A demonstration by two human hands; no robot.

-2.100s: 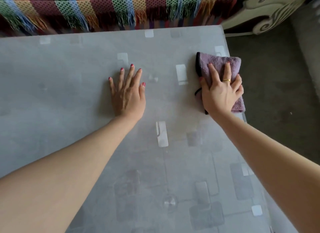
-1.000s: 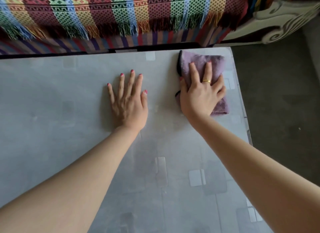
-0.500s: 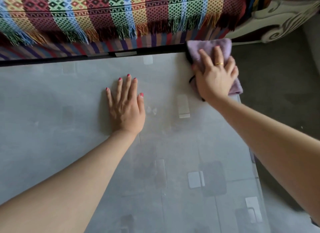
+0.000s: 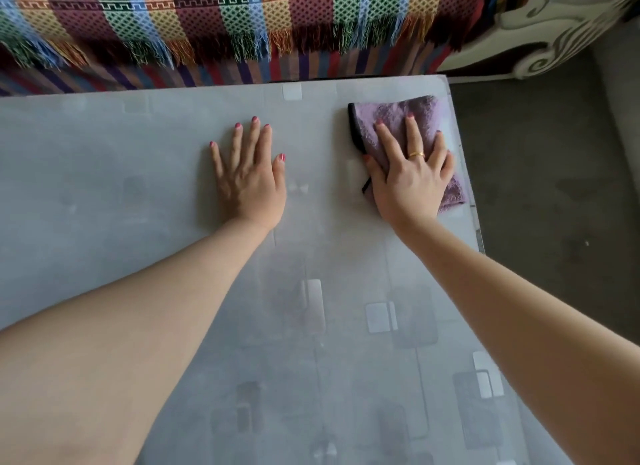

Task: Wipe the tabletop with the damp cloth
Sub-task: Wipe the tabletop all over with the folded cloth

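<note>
A folded purple cloth (image 4: 391, 116) with a black edge lies flat on the grey patterned tabletop (image 4: 138, 194), close to its far right corner. My right hand (image 4: 410, 177) presses down on the cloth, fingers spread over it, a gold ring on one finger. Part of the cloth is hidden under the palm. My left hand (image 4: 247, 180) rests flat on the bare tabletop to the left of the cloth, fingers apart, holding nothing.
A sofa with a colourful striped, fringed throw (image 4: 221, 24) runs along the table's far edge. Its carved white armrest (image 4: 540, 38) stands at the upper right. Dark grey floor (image 4: 554, 187) lies beyond the table's right edge.
My right hand has drawn the cloth back from the far edge onto the tabletop near the right corner. The left hand has stayed flat in place.
</note>
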